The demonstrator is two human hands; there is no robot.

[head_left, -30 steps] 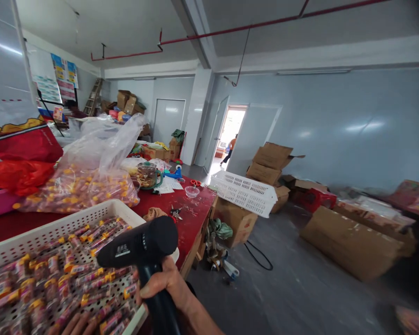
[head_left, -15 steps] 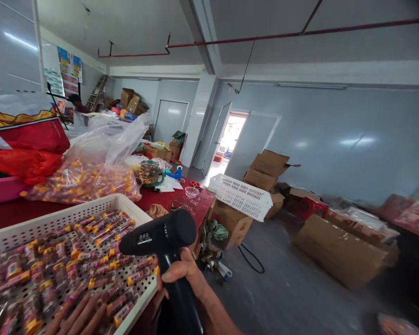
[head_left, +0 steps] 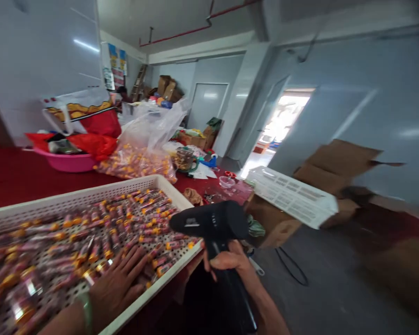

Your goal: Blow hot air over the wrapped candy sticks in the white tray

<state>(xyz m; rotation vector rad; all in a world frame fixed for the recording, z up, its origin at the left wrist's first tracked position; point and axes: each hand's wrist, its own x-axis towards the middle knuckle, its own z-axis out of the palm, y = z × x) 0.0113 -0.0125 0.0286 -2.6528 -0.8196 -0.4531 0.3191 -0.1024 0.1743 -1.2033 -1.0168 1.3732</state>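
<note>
My right hand [head_left: 232, 258] grips the handle of a black hair dryer [head_left: 207, 221], its nozzle pointing left over the tray's right corner. Fingers spread, my left hand [head_left: 115, 281] rests palm down on small clear tubes with orange caps and pink labels [head_left: 117, 218]. A green bangle [head_left: 86, 309] circles the left wrist. Many such tubes lie loosely in a white perforated tray [head_left: 64, 197] on a red tabletop [head_left: 7, 179]. Blur hides detail in the nearest tubes.
Behind the tray sit a clear bag of similar tubes [head_left: 139, 160], a pink basin [head_left: 70, 162], a glass mug [head_left: 185, 159] and a small clear bowl [head_left: 226, 181]. To the right, a white crate [head_left: 293, 195] tops a cardboard box [head_left: 274, 228]. A person [head_left: 125, 95] is far back.
My view has swung left, so the scene sits further right. My left hand now shows more fully over the tubes. The hair dryer remains in my right hand.
</note>
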